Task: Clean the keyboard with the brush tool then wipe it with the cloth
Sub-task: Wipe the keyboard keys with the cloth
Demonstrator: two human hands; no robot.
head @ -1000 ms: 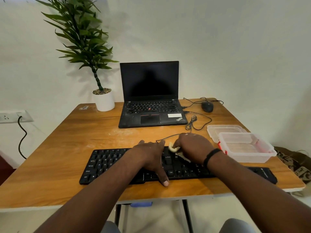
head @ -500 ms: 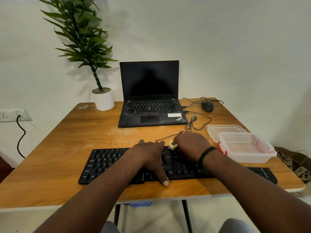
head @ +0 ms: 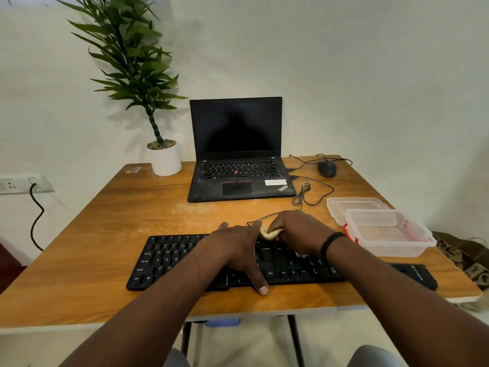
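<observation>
Two hands work over one black keyboard (head: pixel 169 258), which lies near the front edge of the wooden table (head: pixel 100 234). One cream-yellow cloth (head: pixel 268 232) shows on it, bunched into a small wad at the keyboard's far edge, about midway along its length. The keyboard's long axis runs left to right, parallel with the table's front edge, its key legends facing the person.

The left hand (head: pixel 235 247) lies flat across the middle of the keyboard, palm down, fingers straight and spread: the fingertips reach the far edge beside the cloth, while the thumb stretches back over the near edge onto the table. It presses and holds nothing. The forearm comes in from the lower left.

The right hand (head: pixel 299 231) is curled over the cloth, knuckles up, gripping the wad against the keys just right of the left fingertips. Most of the cloth is hidden beneath this hand. One black band (head: pixel 332 242) circles the right wrist, and the forearm runs off toward the lower right, crossing the keyboard's right part.

Behind them stand one open laptop (head: pixel 238 165) with a dark screen, one black mouse (head: pixel 327 168) with its cable looping across the table, and one potted plant (head: pixel 164 160) in a white pot. Two clear plastic containers (head: pixel 386 231) sit at the right, one just behind the other.
</observation>
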